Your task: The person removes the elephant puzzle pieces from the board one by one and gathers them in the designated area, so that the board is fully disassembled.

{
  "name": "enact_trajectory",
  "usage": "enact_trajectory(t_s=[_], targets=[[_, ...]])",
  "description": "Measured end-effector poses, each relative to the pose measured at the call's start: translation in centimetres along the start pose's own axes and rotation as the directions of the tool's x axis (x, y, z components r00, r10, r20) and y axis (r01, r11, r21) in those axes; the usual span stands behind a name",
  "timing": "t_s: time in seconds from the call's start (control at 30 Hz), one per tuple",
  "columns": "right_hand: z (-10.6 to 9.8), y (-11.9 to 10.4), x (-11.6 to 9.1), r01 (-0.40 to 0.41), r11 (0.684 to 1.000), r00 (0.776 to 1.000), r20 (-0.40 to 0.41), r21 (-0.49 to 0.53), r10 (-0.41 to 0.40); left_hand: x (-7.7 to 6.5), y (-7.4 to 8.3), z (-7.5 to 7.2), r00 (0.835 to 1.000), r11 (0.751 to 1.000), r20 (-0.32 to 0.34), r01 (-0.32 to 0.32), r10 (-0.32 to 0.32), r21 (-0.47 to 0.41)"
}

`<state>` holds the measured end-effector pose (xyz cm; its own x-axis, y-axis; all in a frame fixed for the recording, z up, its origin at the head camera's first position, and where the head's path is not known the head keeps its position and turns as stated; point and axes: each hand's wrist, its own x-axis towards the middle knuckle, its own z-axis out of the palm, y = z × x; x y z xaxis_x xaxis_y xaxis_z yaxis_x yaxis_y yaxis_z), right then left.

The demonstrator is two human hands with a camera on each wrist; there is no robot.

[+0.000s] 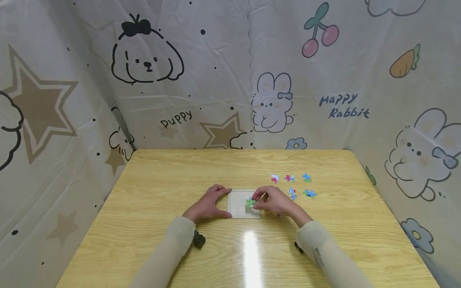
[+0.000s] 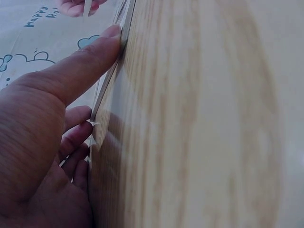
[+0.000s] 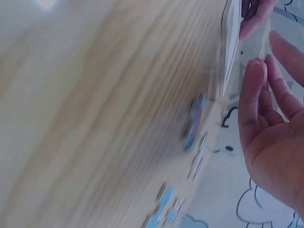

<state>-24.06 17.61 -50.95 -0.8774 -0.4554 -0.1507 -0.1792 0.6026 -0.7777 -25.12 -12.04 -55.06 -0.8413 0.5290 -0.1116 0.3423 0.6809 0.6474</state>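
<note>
A white rectangular puzzle tray lies flat on the wooden table. My left hand grips its left side, thumb at the near corner and forefinger at the far corner. In the left wrist view the thumb presses along the tray's edge. Over the right part of the tray, my right hand pinches a green jigsaw piece between thumb and fingertips. That piece shows edge-on in the right wrist view, at the fingertips of the right hand.
Several loose jigsaw pieces lie right of the tray, among them a blue-green piece, a red-and-white piece and a blue piece. One more piece lies close beside the tray, mostly behind the right hand in the head view. Patterned curtains enclose the table.
</note>
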Motion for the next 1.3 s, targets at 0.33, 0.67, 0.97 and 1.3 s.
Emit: enact_trajectory(t_s=[0.33,0.67,0.97,1.3], targets=[[-2.4,2.0,-2.1,0.003,1.0,0.999,-0.048,0.025,-0.001,-0.2,0.0,-0.1,1.0,1.0,-0.002,-0.013,0.013,-0.006],[-5.1,3.6,-4.6,0.005,0.999,0.997,-0.078,0.035,-0.002,-0.2,-0.1,-0.1,1.0,1.0,0.001,-0.007,0.007,-0.016],[-7.1,5.8,-7.0,-0.065,0.997,0.989,-0.127,0.036,0.069,0.0,-0.4,0.1,1.0,1.0,0.003,-0.003,0.003,-0.01],[-8.7,7.9,-9.2,-0.128,0.992,0.98,-0.153,0.018,0.13,-0.2,-0.2,-0.1,1.0,1.0,0.002,-0.012,0.012,-0.018]])
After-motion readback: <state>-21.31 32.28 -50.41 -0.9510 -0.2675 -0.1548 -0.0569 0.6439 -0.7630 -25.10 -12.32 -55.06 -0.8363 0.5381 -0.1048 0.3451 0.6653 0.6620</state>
